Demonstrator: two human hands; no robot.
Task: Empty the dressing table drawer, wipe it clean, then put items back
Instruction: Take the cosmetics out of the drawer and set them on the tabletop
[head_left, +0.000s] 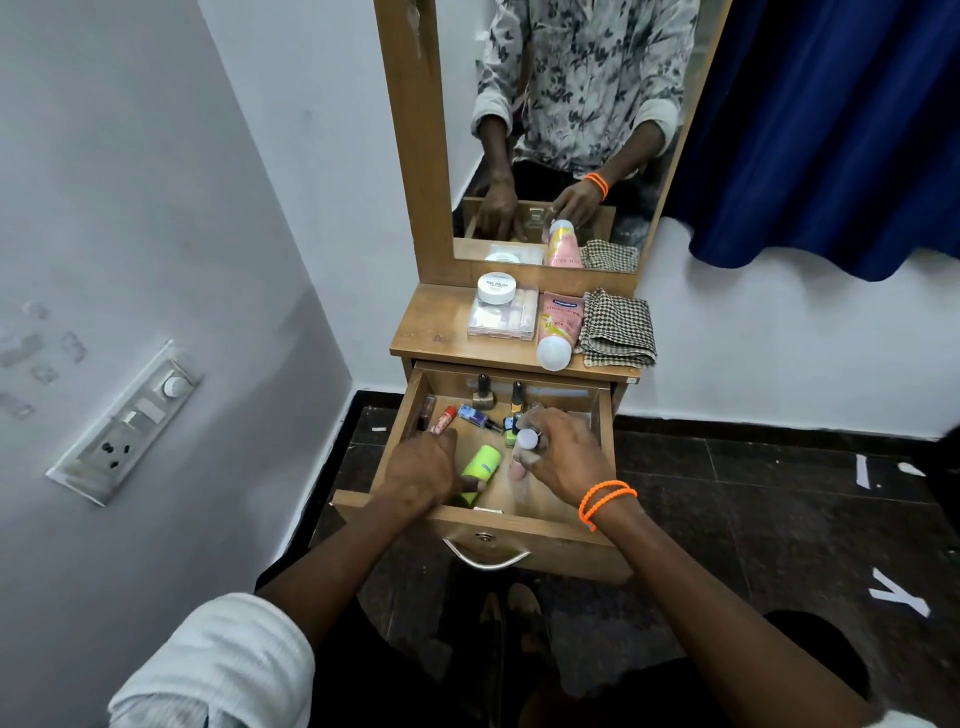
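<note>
Drawer (519, 514) stands pulled out so both hands can empty it: left hand (423, 467) grips a green tube (480, 462), right hand (558, 452) a white-capped bottle (528, 438).

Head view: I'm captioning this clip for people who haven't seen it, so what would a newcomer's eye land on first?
Both hands are down in the open wooden drawer: the left hand grips a lime-green tube, and the right hand, with orange bands at its wrist, holds a white-capped bottle. Small nail polish bottles stand behind them. Above, on the tabletop under the mirror, lie a pink tube and a folded checked cloth.
</note>
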